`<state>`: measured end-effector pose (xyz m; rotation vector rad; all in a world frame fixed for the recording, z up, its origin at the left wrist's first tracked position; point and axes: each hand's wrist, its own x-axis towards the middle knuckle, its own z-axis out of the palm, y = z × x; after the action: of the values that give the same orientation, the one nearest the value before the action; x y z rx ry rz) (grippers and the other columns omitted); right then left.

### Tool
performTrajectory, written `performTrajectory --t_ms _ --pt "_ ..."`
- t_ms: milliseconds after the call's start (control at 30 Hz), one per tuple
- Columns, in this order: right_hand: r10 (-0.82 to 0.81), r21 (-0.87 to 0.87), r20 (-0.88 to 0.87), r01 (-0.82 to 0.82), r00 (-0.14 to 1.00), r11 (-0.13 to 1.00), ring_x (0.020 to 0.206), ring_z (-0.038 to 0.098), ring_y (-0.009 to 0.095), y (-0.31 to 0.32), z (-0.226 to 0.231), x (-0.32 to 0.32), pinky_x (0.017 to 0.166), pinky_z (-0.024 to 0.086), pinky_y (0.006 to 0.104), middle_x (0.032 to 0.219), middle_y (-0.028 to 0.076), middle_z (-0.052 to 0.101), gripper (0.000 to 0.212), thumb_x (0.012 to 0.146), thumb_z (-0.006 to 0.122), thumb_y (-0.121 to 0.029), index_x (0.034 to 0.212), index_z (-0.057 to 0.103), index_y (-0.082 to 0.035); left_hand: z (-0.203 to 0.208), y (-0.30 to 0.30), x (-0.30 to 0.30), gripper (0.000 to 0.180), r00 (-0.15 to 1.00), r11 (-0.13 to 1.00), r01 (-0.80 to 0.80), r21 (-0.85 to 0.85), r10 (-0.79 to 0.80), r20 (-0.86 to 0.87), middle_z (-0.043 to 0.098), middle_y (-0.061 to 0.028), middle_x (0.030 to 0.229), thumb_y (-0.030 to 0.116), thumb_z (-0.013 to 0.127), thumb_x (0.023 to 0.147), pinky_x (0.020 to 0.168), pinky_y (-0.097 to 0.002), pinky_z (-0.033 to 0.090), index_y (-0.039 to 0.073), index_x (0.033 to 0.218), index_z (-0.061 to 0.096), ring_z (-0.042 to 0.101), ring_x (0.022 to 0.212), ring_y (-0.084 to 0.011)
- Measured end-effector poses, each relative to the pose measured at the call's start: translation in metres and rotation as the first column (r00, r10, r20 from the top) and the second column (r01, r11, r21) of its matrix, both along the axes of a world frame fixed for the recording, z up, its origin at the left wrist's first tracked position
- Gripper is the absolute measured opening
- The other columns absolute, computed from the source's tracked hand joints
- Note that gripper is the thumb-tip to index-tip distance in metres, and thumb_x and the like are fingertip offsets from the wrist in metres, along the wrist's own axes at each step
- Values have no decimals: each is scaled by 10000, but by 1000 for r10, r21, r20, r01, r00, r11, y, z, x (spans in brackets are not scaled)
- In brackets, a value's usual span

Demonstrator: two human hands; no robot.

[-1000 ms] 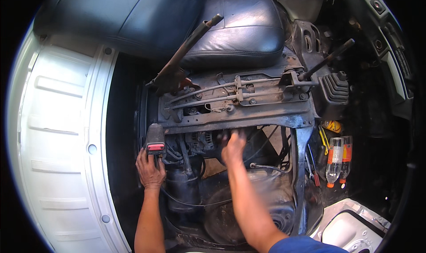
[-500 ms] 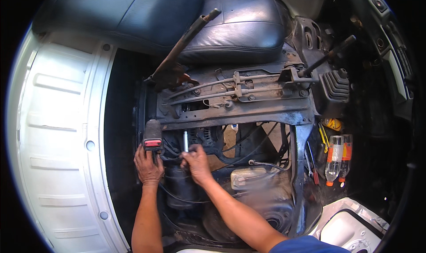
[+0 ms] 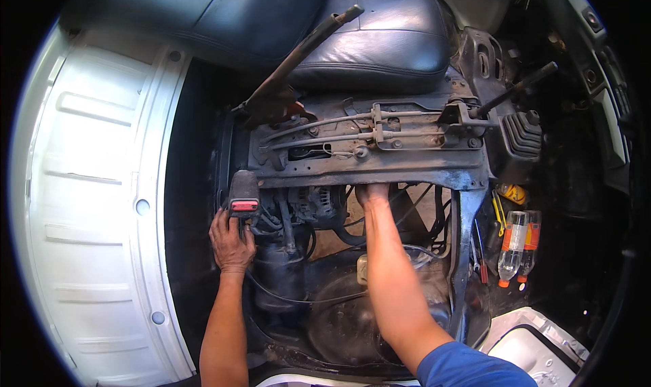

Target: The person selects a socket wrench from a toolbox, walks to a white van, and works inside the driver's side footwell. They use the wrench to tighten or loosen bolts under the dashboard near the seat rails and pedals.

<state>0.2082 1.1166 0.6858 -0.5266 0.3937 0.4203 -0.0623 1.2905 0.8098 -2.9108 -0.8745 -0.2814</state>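
Note:
I look down into an open engine bay under a vehicle's seat. My left hand [image 3: 230, 241] rests on the bay's left edge, just below a black seat-belt buckle with a red button [image 3: 243, 196]; it holds nothing that I can see. My right hand [image 3: 371, 194] reaches up beneath the rusty metal crossmember [image 3: 380, 173], its fingers hidden behind that bar, next to the alternator [image 3: 313, 202]. Whether it grips anything there is hidden. A dark cylindrical canister [image 3: 279, 272] stands between my forearms.
A dark leather seat [image 3: 380, 34] and a long lever [image 3: 298, 54] lie above the frame. The white door panel [image 3: 95, 204] is at the left. Two clear bottles with orange caps [image 3: 519, 244] and screwdrivers [image 3: 483, 251] lie at the right, near a ribbed gear boot [image 3: 522, 132].
My right hand has moved from the parts near the left hand, where it held a thin silver tool, rightward and up under the crossmember. My left hand has stayed put.

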Motion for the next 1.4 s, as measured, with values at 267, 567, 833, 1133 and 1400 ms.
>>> performTrajectory --t_ms 267,567,833,1133,1400 --pt "275 103 -69 -267 959 958 607 560 115 -37 29 -94 551 523 302 832 90 628 120 988 505 -186 1008 557 -79 -1 1 -1 464 1000 1000 -5 -3 5 -15 514 -176 1360 183 670 822 1123 -510 342 28 1248 572 424 1362 -364" --pt "603 78 -32 -599 797 797 781 637 147 54 64 -174 722 564 283 989 112 651 199 1049 528 -181 1139 546 -5 -2 1 0 454 999 1000 -15 16 16 -39 510 -181 1370 187 668 832 1121 -501 348 33 1248 571 431 1358 -362" --pt "234 -114 -23 -235 972 965 789 682 193 -41 38 -57 723 616 405 932 103 680 199 1029 538 -220 1110 592 -47 0 -1 0 400 1000 1000 0 10 0 10 531 -169 1330 170 658 830 1117 -509 349 15 1191 586 435 1353 -360" --pt "288 84 -135 -279 948 957 755 645 156 -43 33 -53 640 562 314 1012 100 685 320 949 600 -190 1244 549 -77 -1 1 1 424 1000 1000 0 8 0 13 525 -159 1335 171 661 832 1113 -511 354 35 1225 580 434 1353 -361" --pt "600 -116 -51 -602 798 790 735 646 135 39 81 -161 653 554 266 951 119 679 173 990 579 -138 1114 560 -19 -2 0 0 452 1000 1000 -15 15 16 -23 520 -162 1348 175 665 832 1115 -508 355 40 1255 576 434 1354 -362"
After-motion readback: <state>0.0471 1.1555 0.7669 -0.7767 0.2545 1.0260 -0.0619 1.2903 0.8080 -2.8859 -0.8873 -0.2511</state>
